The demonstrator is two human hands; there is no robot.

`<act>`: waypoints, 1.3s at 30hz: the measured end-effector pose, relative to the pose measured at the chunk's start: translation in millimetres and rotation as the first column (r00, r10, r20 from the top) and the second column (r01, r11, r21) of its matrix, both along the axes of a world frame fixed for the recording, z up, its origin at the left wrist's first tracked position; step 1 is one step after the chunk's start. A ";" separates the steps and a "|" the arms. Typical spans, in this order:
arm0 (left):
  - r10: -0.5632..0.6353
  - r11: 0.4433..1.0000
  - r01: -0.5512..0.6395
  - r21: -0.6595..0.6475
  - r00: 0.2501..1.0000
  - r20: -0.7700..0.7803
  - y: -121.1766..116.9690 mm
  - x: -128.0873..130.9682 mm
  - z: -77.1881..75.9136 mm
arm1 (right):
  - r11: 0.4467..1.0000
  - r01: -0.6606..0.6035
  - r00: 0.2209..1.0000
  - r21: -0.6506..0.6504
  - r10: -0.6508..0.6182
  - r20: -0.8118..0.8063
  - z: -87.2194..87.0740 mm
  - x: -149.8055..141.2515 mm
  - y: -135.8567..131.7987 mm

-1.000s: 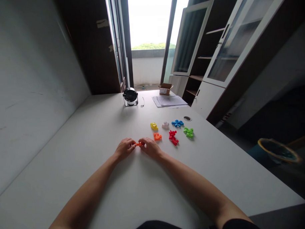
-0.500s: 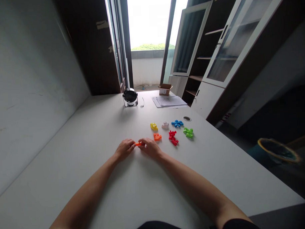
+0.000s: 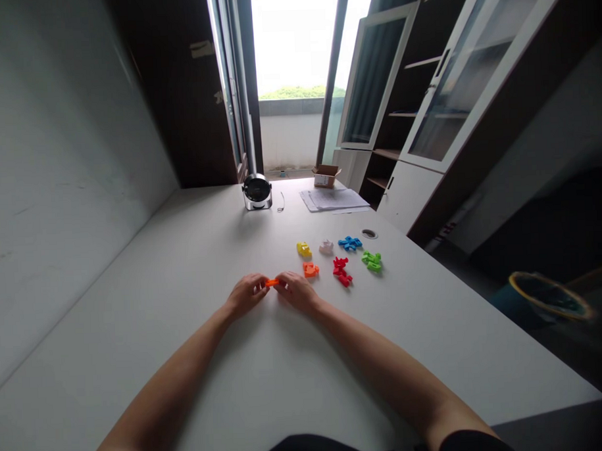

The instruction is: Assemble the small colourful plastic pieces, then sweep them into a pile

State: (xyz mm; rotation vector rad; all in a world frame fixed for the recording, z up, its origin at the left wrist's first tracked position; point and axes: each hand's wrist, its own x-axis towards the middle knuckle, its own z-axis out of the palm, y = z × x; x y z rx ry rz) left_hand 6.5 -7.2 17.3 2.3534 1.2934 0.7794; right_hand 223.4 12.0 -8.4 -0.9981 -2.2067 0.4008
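Note:
A small orange plastic piece is pinched between my two hands, just above or on the white table. My left hand grips its left end, and my right hand grips its right end. Fingers partly cover the piece, so its full shape is hidden. Right of my right hand lies a small group of orange pieces. Beyond and beside it are yellow pieces, pale pink-white pieces, red pieces, blue pieces and green pieces, sorted by colour.
At the table's far end stand a round black-and-silver device, papers and an open cardboard box. A cable hole sits near the right edge. A wall borders the left; a bin stands on the right.
The fingers of my right hand have shifted slightly, and more of the orange piece shows between my hands. The coloured groups on the table have not moved.

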 end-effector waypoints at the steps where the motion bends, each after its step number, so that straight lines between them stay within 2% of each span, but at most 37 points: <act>1: 0.001 1.000 -0.001 0.001 1.000 0.006 0.1 0.1 -0.8 | 1.000 0.006 1.000 -0.005 -0.006 0.005 0.2 -0.1 -0.1; 12: 0.009 1.000 -0.009 -0.003 1.000 -0.008 0.8 -1.6 -2.7 | 0.998 0.019 1.000 -0.064 -0.018 0.010 5.1 0.3 -1.1; 18: 0.016 1.000 -0.017 -0.018 0.999 -0.033 1.8 -2.1 -4.3 | 0.997 0.000 0.997 -0.078 -0.006 -0.076 7.6 0.4 -5.0; 26: -0.033 0.997 0.030 -0.072 0.999 -0.038 2.0 -2.9 0.2 | 0.998 -0.059 0.989 -0.021 0.055 -0.137 11.0 1.9 -8.6; 34: -0.038 0.994 0.041 -0.102 0.999 0.030 -0.8 -0.1 5.9 | 0.999 -0.032 0.998 0.003 0.032 -0.059 14.4 3.8 -8.0; 39: -0.004 0.994 0.007 -0.105 1.000 0.023 0.3 0.2 4.3 | 0.999 -0.047 0.999 0.020 0.047 0.001 25.4 9.1 -0.7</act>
